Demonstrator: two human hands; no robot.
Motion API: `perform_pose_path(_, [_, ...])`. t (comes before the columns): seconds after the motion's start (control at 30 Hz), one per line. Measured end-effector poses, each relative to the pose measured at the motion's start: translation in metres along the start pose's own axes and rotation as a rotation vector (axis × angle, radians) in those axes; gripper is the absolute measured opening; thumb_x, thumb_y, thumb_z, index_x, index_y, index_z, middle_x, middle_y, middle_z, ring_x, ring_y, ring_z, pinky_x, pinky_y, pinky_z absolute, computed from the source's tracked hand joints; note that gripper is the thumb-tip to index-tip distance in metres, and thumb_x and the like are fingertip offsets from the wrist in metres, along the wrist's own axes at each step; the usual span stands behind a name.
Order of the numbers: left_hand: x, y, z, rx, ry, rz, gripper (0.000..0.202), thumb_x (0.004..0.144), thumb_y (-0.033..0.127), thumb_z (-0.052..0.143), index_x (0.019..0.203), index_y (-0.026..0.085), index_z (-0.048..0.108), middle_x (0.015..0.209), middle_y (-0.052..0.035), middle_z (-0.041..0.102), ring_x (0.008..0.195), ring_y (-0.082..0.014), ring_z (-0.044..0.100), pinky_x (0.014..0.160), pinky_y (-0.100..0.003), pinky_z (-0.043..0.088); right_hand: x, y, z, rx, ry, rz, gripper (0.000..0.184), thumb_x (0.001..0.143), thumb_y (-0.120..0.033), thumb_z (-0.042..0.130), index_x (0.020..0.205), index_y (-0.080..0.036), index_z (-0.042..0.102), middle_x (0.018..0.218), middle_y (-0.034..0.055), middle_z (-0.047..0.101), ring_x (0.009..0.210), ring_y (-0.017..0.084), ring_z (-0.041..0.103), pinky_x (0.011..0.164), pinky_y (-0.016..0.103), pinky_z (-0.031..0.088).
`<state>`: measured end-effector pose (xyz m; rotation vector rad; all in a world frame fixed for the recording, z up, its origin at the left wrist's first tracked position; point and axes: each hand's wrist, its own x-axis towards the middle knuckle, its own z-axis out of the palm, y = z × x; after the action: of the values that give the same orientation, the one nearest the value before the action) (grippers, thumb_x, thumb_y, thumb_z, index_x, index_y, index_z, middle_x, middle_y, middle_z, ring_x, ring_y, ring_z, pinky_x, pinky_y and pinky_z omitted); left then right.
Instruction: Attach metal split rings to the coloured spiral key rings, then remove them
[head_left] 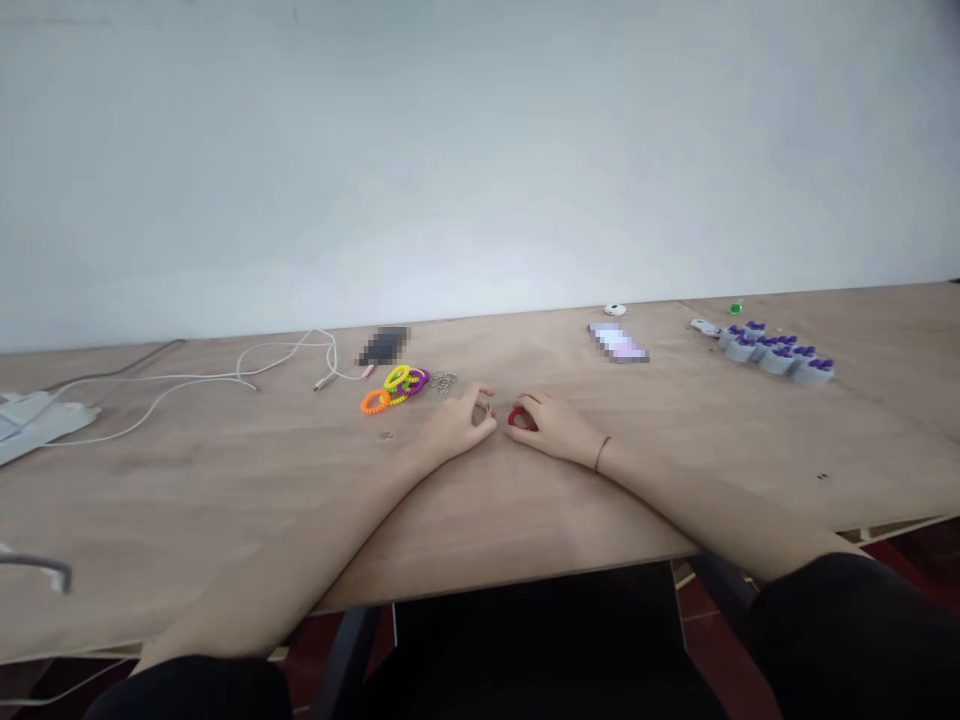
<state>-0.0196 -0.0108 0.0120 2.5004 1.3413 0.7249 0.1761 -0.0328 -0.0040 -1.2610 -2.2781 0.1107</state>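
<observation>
My left hand [456, 422] is over the middle of the table, thumb and fingertips closed on a small metal ring [488, 408]. Across a narrow gap, my right hand [559, 425] grips a red coil band [517, 418] between thumb and fingers. The ring and the band are apart. Just left of my left hand lies a little pile of metal rings [444, 382]. Beside that pile are several coil bands in yellow, green and purple [405, 384], with an orange coil band [375, 402] at their near side.
A dark phone [384, 345] lies behind the bands; a lit phone [619, 342] is further right. White cables [285, 345] run to a power strip [45, 422] at left. Several grey-white pieces with purple tops [780, 352] stand at right, near a green item [735, 308].
</observation>
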Motion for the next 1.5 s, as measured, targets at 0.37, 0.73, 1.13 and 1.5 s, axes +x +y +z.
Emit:
perform_pose_path(0.37, [-0.002,0.006,-0.003,0.062,-0.042,0.033,0.040,0.074,0.026,0.049,0.113,0.022,0.045,0.088,0.0021,0.068,0.064,-0.0150,0.062,0.061,-0.027,0.044,0.000,-0.007,-0.009,0.141,0.034,-0.040,0.018,0.087,-0.029,0.047,0.094,-0.017,0.059,0.079,0.0028,0.064,0.069,0.014,0.057,0.065,0.025,0.038])
perform_pose_path(0.73, [-0.005,0.010,-0.004,0.104,-0.072,0.095,0.043,0.074,0.026,0.049,0.117,0.021,0.043,0.071,0.0038,0.066,0.060,-0.0161,0.062,0.056,-0.025,0.041,0.001,-0.005,-0.005,0.232,0.101,-0.093,0.021,0.087,-0.023,0.047,0.102,-0.020,0.060,0.079,0.0009,0.065,0.067,0.012,0.056,0.063,0.023,0.039])
perform_pose_path(1.13, [-0.006,0.012,-0.003,0.157,-0.057,0.105,0.043,0.074,0.028,0.051,0.116,0.020,0.044,0.066,0.0039,0.065,0.058,-0.0162,0.061,0.056,-0.025,0.040,-0.001,-0.007,-0.005,0.253,0.083,-0.145,0.017,0.083,-0.020,0.050,0.096,-0.020,0.061,0.079,-0.0005,0.065,0.065,0.010,0.055,0.064,0.022,0.038])
perform_pose_path(1.5, [-0.002,0.007,-0.007,0.096,-0.104,0.160,0.026,0.079,0.030,0.048,0.102,0.023,0.059,0.076,0.0001,0.066,0.066,-0.0150,0.060,0.062,-0.025,0.042,-0.002,-0.007,-0.005,0.243,0.054,-0.035,0.013,0.081,-0.025,0.053,0.087,-0.018,0.062,0.071,-0.0001,0.064,0.061,0.011,0.055,0.060,0.023,0.037])
